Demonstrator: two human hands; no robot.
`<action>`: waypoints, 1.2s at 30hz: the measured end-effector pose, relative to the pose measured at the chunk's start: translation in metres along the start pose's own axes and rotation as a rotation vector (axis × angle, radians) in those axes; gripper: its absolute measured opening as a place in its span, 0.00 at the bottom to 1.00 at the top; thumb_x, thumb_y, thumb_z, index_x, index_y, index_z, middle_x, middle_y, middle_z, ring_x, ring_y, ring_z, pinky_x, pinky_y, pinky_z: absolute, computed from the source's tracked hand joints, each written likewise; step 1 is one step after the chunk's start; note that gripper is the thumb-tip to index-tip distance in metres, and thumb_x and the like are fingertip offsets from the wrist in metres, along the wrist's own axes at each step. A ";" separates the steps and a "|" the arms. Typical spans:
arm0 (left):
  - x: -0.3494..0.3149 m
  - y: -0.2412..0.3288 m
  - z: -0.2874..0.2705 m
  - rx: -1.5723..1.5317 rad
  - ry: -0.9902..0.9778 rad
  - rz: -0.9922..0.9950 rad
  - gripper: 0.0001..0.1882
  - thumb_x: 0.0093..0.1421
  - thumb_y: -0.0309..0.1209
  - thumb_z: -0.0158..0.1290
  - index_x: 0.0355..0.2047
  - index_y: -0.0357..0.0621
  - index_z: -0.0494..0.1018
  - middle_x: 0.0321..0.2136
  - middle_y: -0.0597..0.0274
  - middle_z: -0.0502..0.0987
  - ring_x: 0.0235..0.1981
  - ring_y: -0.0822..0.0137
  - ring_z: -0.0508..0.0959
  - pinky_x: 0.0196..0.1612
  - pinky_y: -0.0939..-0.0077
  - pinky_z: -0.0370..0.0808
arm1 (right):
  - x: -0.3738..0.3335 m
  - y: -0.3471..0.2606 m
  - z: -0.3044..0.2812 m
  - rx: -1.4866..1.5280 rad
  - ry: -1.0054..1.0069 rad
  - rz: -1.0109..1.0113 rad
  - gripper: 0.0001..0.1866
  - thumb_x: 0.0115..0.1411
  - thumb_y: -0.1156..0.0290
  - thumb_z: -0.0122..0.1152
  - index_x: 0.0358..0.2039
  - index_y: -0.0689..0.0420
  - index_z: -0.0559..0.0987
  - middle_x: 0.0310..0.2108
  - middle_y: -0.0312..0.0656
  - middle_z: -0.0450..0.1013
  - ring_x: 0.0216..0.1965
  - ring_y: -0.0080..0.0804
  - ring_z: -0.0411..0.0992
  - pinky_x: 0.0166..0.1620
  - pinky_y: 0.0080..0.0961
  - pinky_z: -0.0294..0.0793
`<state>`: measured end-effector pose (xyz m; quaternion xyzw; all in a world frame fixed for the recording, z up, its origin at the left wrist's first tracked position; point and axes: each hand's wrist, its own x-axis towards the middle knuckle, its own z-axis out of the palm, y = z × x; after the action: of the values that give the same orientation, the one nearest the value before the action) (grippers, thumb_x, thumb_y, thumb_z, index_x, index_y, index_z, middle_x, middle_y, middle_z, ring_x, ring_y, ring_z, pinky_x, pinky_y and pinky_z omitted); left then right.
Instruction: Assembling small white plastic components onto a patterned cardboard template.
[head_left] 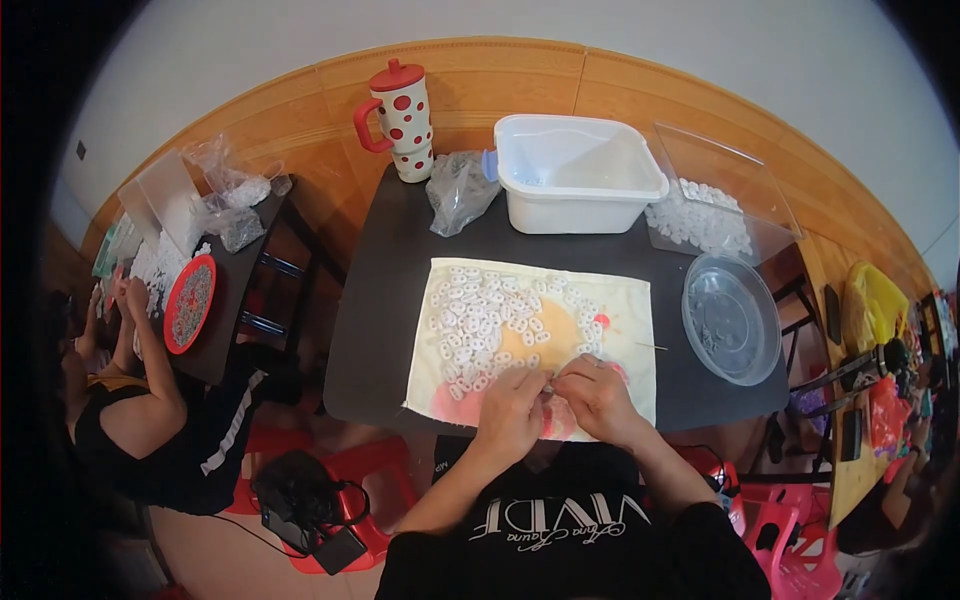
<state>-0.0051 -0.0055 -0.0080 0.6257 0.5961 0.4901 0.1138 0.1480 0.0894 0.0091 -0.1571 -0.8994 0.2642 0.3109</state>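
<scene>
My left hand [512,408] and my right hand [594,398] meet at the near edge of a pale yellow cloth [630,300] with coloured patches. Their fingertips are pinched together around something small, too hidden to name. Just beyond them, many small white oval pieces with two holes [470,318] cover the left and middle of the cloth. A few of these lie close to my right fingers. Right of my hands, a thin needle-like stick [652,346] pokes over the cloth's right edge.
Behind the cloth stand a white plastic tub [575,212], a grey plastic bag [460,195] and a spotted tumbler [410,130]. At right are a clear box of white pieces [705,215] and a round clear dish [735,330]. Another person [150,410] works at a table on the left.
</scene>
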 end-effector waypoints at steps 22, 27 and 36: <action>0.000 -0.013 -0.014 -0.140 -0.063 -0.029 0.09 0.52 0.17 0.58 0.35 0.34 0.77 0.30 0.52 0.79 0.32 0.53 0.79 0.36 0.66 0.74 | 0.001 -0.001 0.003 0.019 -0.017 -0.043 0.10 0.46 0.86 0.62 0.31 0.63 0.80 0.31 0.45 0.73 0.32 0.43 0.72 0.34 0.33 0.71; 0.003 -0.010 -0.010 -0.101 -0.056 0.052 0.07 0.51 0.16 0.57 0.31 0.34 0.75 0.29 0.52 0.77 0.33 0.51 0.77 0.35 0.64 0.74 | -0.001 -0.001 -0.001 -0.042 0.014 -0.080 0.08 0.46 0.84 0.64 0.30 0.63 0.80 0.31 0.45 0.73 0.32 0.43 0.72 0.33 0.33 0.71; -0.002 -0.005 -0.016 -0.008 -0.088 0.143 0.11 0.45 0.12 0.53 0.31 0.33 0.76 0.28 0.51 0.74 0.31 0.50 0.75 0.34 0.61 0.73 | -0.007 0.000 0.009 -0.152 0.023 -0.205 0.10 0.44 0.77 0.61 0.31 0.61 0.77 0.30 0.42 0.68 0.33 0.41 0.68 0.36 0.33 0.69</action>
<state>-0.0200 -0.0131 -0.0044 0.6874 0.5423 0.4711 0.1070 0.1471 0.0826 0.0000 -0.0902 -0.9245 0.1603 0.3337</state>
